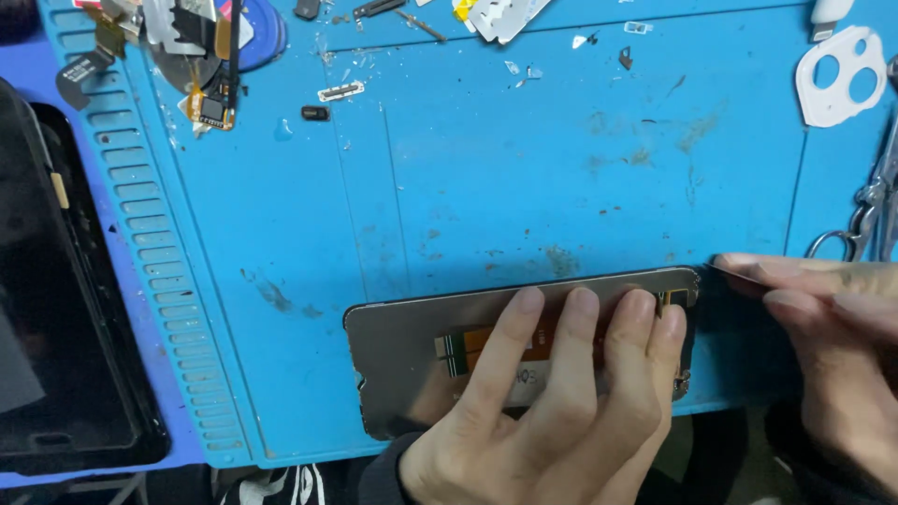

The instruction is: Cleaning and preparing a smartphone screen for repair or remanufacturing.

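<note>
Phone screen panel (402, 346) lay back-up on the blue surface (524, 187); left hand (552, 393) pressed it with fingers spread flat, right hand (823, 327) pinched a thin pry blade (725, 269) at its corner.

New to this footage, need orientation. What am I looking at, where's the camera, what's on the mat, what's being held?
There is no machine here: a person works with two bare hands, filmed by one camera worn on the head and looking down.

The left hand presses flat on a phone screen panel lying back side up, with an orange ribbon cable showing. The right hand pinches a thin flat pick at the panel's right corner.

Everything rests on a blue work mat. Further off lie a white camera-hole cover, tweezers or scissors, small loose phone parts, and a dark tablet-like device at the left.
</note>
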